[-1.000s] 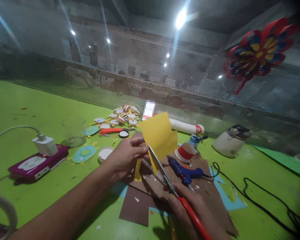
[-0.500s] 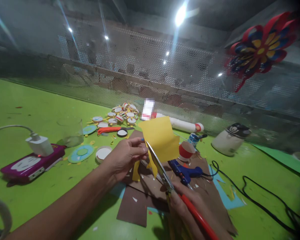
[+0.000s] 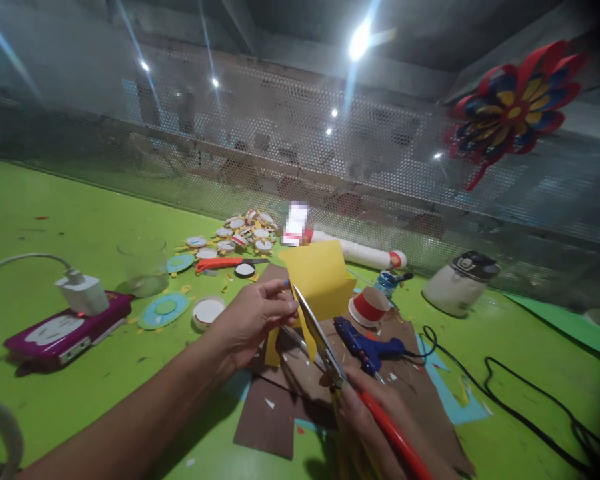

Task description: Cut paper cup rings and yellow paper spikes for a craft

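Observation:
My left hand (image 3: 257,313) pinches the left edge of a yellow sheet of paper (image 3: 317,277), thumb against fingers. In my right hand (image 3: 367,407) is a pair of scissors (image 3: 325,347) with red handles, my fingers wrapped around them. One blade lies at the paper's left edge, close to my left fingertips, and a narrow yellow strip hangs below it. Under both hands lies a brown board (image 3: 405,373) with paper scraps. On it, right of the scissors, rest a blue glue gun (image 3: 367,343) and a red-and-white paper cup (image 3: 369,307).
A purple power strip (image 3: 100,317) with a white charger and a clear glass (image 3: 143,270) stand at the left. Behind are a pile of round paper pieces (image 3: 250,230), an orange cutter (image 3: 220,265) and a white roll (image 3: 370,253). A black cord (image 3: 520,400) runs right.
The yellow paper has tilted slightly and dipped in view, showing more of the paper cup. Both hands keep their holds, and the scissors stay at the paper's left edge.

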The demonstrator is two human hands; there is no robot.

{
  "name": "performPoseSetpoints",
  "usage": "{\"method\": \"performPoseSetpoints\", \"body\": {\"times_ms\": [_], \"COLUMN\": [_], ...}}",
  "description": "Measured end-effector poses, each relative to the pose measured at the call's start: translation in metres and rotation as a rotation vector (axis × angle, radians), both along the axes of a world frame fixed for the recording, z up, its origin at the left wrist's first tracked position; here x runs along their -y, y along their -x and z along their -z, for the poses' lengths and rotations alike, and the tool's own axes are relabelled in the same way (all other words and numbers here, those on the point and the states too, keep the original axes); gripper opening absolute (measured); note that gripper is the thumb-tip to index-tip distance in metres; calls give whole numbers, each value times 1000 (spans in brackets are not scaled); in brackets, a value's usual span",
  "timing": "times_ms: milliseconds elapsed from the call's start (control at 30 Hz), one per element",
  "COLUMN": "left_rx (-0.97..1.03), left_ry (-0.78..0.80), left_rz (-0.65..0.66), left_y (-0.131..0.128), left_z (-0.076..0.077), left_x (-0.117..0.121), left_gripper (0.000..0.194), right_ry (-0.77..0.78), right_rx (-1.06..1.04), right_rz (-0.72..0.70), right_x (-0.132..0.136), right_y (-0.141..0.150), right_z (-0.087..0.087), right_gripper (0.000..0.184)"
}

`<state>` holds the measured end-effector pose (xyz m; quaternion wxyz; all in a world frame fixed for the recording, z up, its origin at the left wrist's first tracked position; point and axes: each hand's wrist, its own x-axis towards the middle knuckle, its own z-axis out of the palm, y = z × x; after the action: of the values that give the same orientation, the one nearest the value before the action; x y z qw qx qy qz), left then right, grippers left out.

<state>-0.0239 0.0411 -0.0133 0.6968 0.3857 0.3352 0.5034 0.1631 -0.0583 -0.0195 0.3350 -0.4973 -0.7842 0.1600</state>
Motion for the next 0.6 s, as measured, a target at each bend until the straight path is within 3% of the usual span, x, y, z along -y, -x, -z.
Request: {"method": "performPoseSetpoints", "body": {"times_ms": [433, 600], "left_rx": [7, -6], "left_ry": [0, 20], "left_rz": [23, 1], "left_y": [-1, -3], "left_z": [2, -1], "left_x": [-1, 2], "left_gripper": [22, 22], "right_ry": [83, 88], "right_rx": [-51, -57], "right_rz": [-39, 9], "right_x": [2, 0], "right_y": [-2, -1], "right_z": [-1, 1], "right_gripper": [42, 44]}}
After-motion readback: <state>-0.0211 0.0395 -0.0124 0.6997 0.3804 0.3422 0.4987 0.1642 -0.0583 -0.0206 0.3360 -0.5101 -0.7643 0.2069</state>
